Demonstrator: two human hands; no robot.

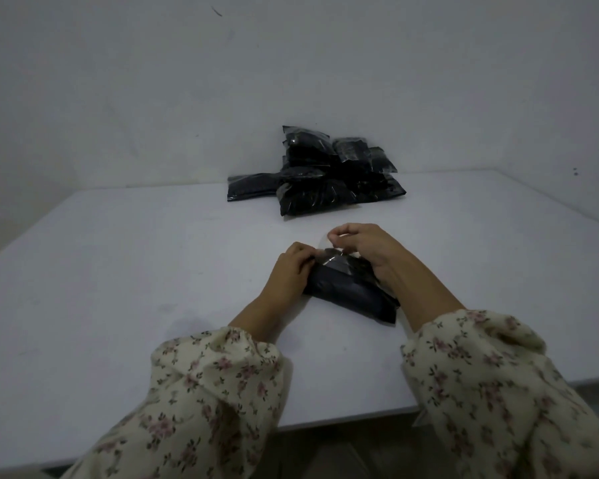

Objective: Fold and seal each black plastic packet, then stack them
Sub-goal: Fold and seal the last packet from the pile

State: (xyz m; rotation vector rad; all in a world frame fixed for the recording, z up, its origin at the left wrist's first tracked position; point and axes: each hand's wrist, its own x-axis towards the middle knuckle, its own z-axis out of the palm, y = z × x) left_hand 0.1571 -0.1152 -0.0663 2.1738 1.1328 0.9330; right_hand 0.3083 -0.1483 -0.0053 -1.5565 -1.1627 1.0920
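Dim, flat, bluish light with only soft shadows — the wide lens bends the edges, and detail is slightly soft.

A pale table (pixel 118 271) stands with its far edge along the wall. At twelve o'clock, close to that edge, a heap of black packets (pixel 322 167) is piled up. One flat packet (pixel 251 190) sticks out at the heap's nine o'clock side. Nearer, around five o'clock from the middle, a single black packet (pixel 350 295) lies slantwise.
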